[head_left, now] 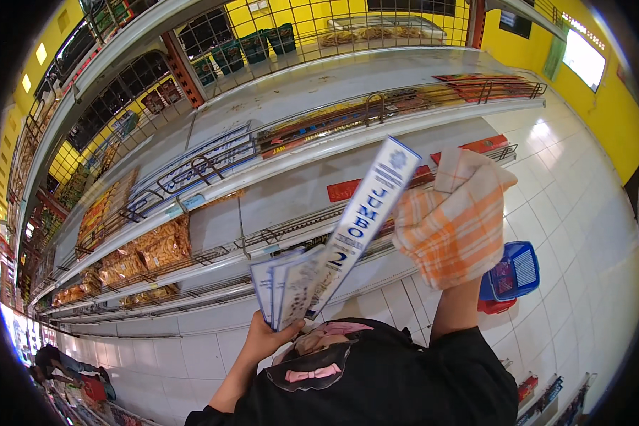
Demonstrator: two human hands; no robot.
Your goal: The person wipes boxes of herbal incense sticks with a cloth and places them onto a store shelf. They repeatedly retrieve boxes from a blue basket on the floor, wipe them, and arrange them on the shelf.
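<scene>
White and blue boxes [291, 287] sit gripped in the left hand [266, 339]. The right hand [453, 227], wrapped in an orange checked cloth [461, 213], touches a long box [369, 213]; its grip is hidden.

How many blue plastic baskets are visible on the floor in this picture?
1. The blue basket stands on the white tiled floor, right of the right hand that holds an orange checked cloth. Others may be hidden behind the person's arms.

Wide bare white metal shelf boards [312, 188] open ahead. Low wire shelf rails [213, 167] block front edges. Orange snack bags [156, 248] fill left end. Blue plastic basket [512, 271] sits on white tiled floor [582, 234], right.
</scene>
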